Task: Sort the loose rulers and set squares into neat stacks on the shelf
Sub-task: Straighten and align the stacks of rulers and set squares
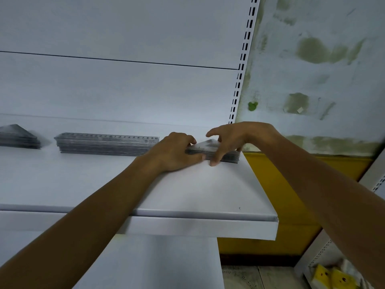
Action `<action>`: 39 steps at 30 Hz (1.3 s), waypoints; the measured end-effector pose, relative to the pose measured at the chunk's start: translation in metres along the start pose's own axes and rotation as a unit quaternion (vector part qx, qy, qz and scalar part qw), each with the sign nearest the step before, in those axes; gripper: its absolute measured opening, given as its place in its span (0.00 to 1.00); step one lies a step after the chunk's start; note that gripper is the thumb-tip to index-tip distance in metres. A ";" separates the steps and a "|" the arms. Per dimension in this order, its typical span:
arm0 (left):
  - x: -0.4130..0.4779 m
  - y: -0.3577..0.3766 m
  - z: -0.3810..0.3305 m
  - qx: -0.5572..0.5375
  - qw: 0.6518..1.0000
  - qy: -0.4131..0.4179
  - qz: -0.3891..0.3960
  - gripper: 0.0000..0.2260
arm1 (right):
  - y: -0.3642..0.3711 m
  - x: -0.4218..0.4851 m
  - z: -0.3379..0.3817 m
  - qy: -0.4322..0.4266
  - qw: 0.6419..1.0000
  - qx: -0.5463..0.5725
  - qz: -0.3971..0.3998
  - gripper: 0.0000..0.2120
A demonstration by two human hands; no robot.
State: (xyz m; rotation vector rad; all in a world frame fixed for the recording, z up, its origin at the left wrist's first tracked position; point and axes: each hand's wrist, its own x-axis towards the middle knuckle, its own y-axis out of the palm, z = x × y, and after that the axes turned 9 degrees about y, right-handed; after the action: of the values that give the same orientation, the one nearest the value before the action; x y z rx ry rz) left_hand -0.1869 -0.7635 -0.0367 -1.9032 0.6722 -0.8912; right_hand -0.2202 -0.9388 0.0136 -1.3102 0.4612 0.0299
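Observation:
A stack of clear set squares [208, 146] lies at the right end of the white shelf [187, 190]. My left hand [177, 153] holds the stack's left end, fingers curled over it and thumb along its front. My right hand [227, 140] grips the stack from above, thumb at its front edge and fingers behind. A neat stack of clear rulers [106, 143] lies to the left of my hands. Another pile of set squares [18, 136] sits at the far left edge of view.
The shelf's slotted upright [242, 63] rises behind my right hand. A stained wall [323, 69] with a yellow base band [291, 184] lies to the right. Another shelving unit with yellow packets [333, 277] stands at the bottom right.

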 end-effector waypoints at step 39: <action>0.001 0.000 -0.002 0.018 0.999 -0.026 -0.035 0.16 | 0.003 -0.027 -0.036 -0.031 0.998 -0.039 -0.045 0.18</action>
State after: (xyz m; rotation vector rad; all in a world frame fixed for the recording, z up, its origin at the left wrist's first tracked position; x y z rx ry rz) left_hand -0.1877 -0.7653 -0.0352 -1.9204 0.5585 -0.8895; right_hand -0.2570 -0.9650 0.0136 -1.4014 0.3514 0.0126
